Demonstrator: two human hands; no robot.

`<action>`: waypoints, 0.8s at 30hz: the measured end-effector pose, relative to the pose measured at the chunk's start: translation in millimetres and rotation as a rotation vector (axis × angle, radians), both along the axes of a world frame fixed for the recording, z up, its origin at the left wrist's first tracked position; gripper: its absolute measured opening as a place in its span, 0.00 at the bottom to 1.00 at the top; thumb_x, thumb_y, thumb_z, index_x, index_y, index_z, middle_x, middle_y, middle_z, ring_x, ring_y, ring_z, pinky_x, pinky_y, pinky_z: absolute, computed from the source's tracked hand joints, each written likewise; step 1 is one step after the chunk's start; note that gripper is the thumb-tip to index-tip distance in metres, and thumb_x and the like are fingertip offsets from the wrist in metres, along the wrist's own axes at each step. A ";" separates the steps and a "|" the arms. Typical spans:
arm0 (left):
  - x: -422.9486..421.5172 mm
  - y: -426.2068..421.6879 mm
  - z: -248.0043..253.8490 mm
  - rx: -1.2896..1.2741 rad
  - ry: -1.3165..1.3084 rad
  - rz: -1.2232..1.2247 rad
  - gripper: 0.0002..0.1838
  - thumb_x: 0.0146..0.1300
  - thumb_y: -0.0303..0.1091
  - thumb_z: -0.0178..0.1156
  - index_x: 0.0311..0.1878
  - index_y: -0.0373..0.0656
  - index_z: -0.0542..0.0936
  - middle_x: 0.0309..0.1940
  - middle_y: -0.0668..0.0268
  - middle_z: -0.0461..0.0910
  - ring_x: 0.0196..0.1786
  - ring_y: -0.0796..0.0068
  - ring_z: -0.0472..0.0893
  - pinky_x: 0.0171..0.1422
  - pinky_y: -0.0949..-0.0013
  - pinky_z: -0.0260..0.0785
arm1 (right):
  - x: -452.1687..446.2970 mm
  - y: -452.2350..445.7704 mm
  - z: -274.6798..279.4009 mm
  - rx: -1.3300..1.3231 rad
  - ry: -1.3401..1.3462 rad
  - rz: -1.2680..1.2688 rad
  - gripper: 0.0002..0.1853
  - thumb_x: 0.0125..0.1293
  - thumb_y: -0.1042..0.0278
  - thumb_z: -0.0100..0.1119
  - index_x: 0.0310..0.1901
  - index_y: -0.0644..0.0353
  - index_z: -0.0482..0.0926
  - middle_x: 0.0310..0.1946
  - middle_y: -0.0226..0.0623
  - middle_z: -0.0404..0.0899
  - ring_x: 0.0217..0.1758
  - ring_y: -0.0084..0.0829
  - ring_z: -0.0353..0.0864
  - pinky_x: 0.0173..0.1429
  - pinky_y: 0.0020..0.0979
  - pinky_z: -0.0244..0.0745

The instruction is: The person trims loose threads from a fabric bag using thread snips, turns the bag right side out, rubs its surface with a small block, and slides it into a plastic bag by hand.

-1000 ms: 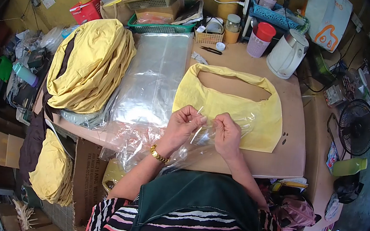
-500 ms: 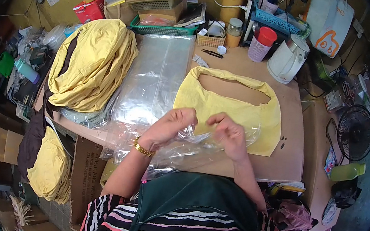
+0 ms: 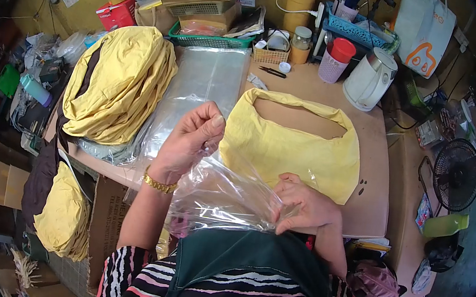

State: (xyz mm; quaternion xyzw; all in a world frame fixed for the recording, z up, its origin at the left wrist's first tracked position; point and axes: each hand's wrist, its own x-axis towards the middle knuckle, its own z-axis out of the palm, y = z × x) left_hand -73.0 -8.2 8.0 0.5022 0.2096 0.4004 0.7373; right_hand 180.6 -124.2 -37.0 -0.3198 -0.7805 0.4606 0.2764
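Note:
A clear plastic bag stretches between my two hands, in front of the dark green apron. My left hand, with a gold watch on its wrist, is raised and closed on the bag's upper left part. Lower down, my right hand pinches the other end of the bag near the table's front edge. Just beyond lies a flat yellow cloth bag with a wide handle opening. More clear plastic bags lie in a flat stack left of it.
A tall pile of yellow cloth bags stands on the table's left, with more yellow cloth hanging below. Thread snips, a white kettle and baskets line the back. A black fan stands at right.
My hands have moved apart: the left up and to the left, the right down toward the apron. The clear plastic bag is now pulled out between them.

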 end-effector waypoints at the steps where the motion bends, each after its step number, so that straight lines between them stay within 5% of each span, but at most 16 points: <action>1: -1.9 2.0 3.0 0.052 0.034 -0.012 0.15 0.71 0.40 0.57 0.30 0.49 0.65 0.22 0.79 0.58 0.21 0.91 0.55 0.23 0.83 0.46 | 5.1 -0.4 3.2 0.060 0.015 0.062 0.10 0.51 0.58 0.75 0.29 0.51 0.84 0.30 0.22 0.82 0.47 0.32 0.74 0.70 0.46 0.49; 2: -15.6 11.4 5.1 0.058 0.057 -0.156 0.11 0.70 0.40 0.58 0.35 0.44 0.72 0.24 0.77 0.68 0.23 0.87 0.64 0.26 0.80 0.57 | 11.1 -1.4 4.0 0.060 0.015 0.059 0.10 0.51 0.58 0.75 0.29 0.51 0.84 0.30 0.22 0.82 0.47 0.32 0.74 0.70 0.46 0.49; 3: -21.6 15.8 7.7 0.058 0.056 -0.159 0.11 0.70 0.40 0.58 0.35 0.44 0.72 0.24 0.77 0.68 0.23 0.87 0.64 0.26 0.80 0.57 | 18.1 -2.7 4.7 0.074 0.113 0.084 0.11 0.50 0.57 0.76 0.30 0.50 0.84 0.30 0.22 0.83 0.46 0.31 0.76 0.72 0.48 0.45; 6: -20.4 7.5 35.1 0.736 0.710 -0.929 0.16 0.70 0.39 0.58 0.52 0.36 0.80 0.31 0.67 0.83 0.35 0.80 0.78 0.40 0.71 0.69 | 54.7 -4.2 8.2 0.073 0.203 0.157 0.11 0.50 0.56 0.76 0.31 0.49 0.85 0.30 0.22 0.83 0.43 0.30 0.78 0.73 0.48 0.42; 7: -24.2 9.9 32.0 0.736 0.708 -0.928 0.16 0.70 0.39 0.58 0.52 0.36 0.80 0.31 0.67 0.83 0.35 0.80 0.78 0.40 0.71 0.69 | 62.6 -5.0 8.9 0.052 0.200 0.207 0.11 0.50 0.56 0.76 0.32 0.48 0.86 0.28 0.22 0.83 0.41 0.30 0.79 0.72 0.46 0.42; 9: -36.9 19.1 30.8 0.447 0.634 -0.758 0.15 0.70 0.39 0.58 0.48 0.37 0.83 0.38 0.62 0.85 0.40 0.79 0.79 0.49 0.71 0.70 | 57.2 -15.6 18.1 -0.030 -0.071 0.116 0.10 0.51 0.56 0.75 0.32 0.49 0.86 0.30 0.21 0.83 0.42 0.30 0.78 0.72 0.46 0.43; 10: -42.6 22.8 38.1 0.421 0.588 -0.623 0.13 0.70 0.37 0.57 0.39 0.36 0.84 0.35 0.66 0.83 0.37 0.79 0.78 0.46 0.73 0.69 | 53.2 -20.2 20.5 -0.110 -0.339 0.022 0.09 0.53 0.57 0.74 0.32 0.49 0.86 0.32 0.21 0.83 0.42 0.29 0.78 0.71 0.45 0.44; 12: -52.9 32.1 32.5 0.414 0.417 -0.354 0.14 0.71 0.36 0.56 0.32 0.37 0.82 0.30 0.69 0.79 0.35 0.80 0.75 0.44 0.74 0.67 | 46.4 -22.0 6.5 0.026 -0.380 0.056 0.10 0.55 0.55 0.72 0.32 0.50 0.86 0.34 0.23 0.83 0.42 0.31 0.78 0.69 0.45 0.49; 13: -55.2 38.1 32.5 0.448 0.263 -0.058 0.12 0.71 0.36 0.55 0.33 0.40 0.79 0.27 0.71 0.75 0.33 0.81 0.72 0.41 0.76 0.66 | 45.5 -20.6 -1.8 0.162 -0.426 0.091 0.11 0.57 0.54 0.70 0.33 0.50 0.86 0.37 0.25 0.82 0.42 0.32 0.78 0.66 0.45 0.53; 14: -68.2 43.7 37.4 0.100 0.025 0.096 0.12 0.72 0.40 0.54 0.40 0.40 0.78 0.29 0.69 0.76 0.35 0.78 0.75 0.44 0.73 0.69 | 48.7 -18.7 -9.3 0.162 -0.426 0.089 0.11 0.57 0.54 0.70 0.33 0.50 0.86 0.37 0.25 0.82 0.42 0.32 0.78 0.66 0.45 0.53; 16: -70.0 45.6 40.2 0.006 -0.104 0.170 0.13 0.71 0.42 0.55 0.42 0.40 0.78 0.30 0.68 0.77 0.34 0.78 0.76 0.44 0.73 0.70 | 61.5 -14.4 -22.7 -0.069 0.055 0.056 0.13 0.57 0.52 0.68 0.27 0.53 0.85 0.41 0.34 0.82 0.45 0.36 0.77 0.61 0.43 0.60; 17: -71.6 46.5 41.0 -0.086 -0.233 0.242 0.15 0.71 0.44 0.56 0.44 0.40 0.77 0.32 0.67 0.78 0.34 0.77 0.76 0.45 0.72 0.71 | 64.7 -14.8 -26.5 -0.067 0.055 0.058 0.13 0.57 0.52 0.68 0.27 0.53 0.85 0.41 0.34 0.82 0.45 0.36 0.77 0.61 0.43 0.60; 18: -79.2 50.7 33.7 -0.106 -0.294 0.135 0.16 0.71 0.45 0.55 0.43 0.40 0.77 0.35 0.66 0.80 0.32 0.77 0.78 0.44 0.74 0.73 | 67.0 -18.1 -30.6 -0.053 0.420 -0.097 0.12 0.62 0.53 0.64 0.32 0.53 0.83 0.40 0.35 0.81 0.45 0.37 0.77 0.61 0.42 0.62; 21: -66.3 26.5 19.6 -0.058 0.007 0.242 0.14 0.72 0.44 0.55 0.44 0.41 0.77 0.35 0.67 0.80 0.29 0.79 0.76 0.38 0.78 0.70 | 105.6 -15.5 -67.6 -0.176 1.363 -0.424 0.07 0.69 0.59 0.55 0.42 0.51 0.78 0.38 0.34 0.80 0.44 0.34 0.79 0.56 0.36 0.70; 23: -75.2 46.8 -16.8 -0.010 0.171 -0.039 0.12 0.72 0.42 0.55 0.46 0.43 0.77 0.33 0.69 0.78 0.29 0.81 0.73 0.34 0.79 0.65 | 113.1 -9.3 -68.4 -0.197 1.397 -0.567 0.08 0.70 0.60 0.54 0.45 0.51 0.77 0.37 0.33 0.79 0.42 0.31 0.79 0.50 0.33 0.73; 24: -56.0 38.4 -11.8 -0.132 0.024 -0.123 0.12 0.72 0.43 0.55 0.43 0.45 0.76 0.29 0.72 0.74 0.28 0.83 0.70 0.31 0.79 0.60 | 113.7 -9.5 -69.6 -0.218 1.429 -0.710 0.10 0.70 0.60 0.53 0.48 0.51 0.76 0.36 0.33 0.79 0.41 0.27 0.79 0.44 0.30 0.75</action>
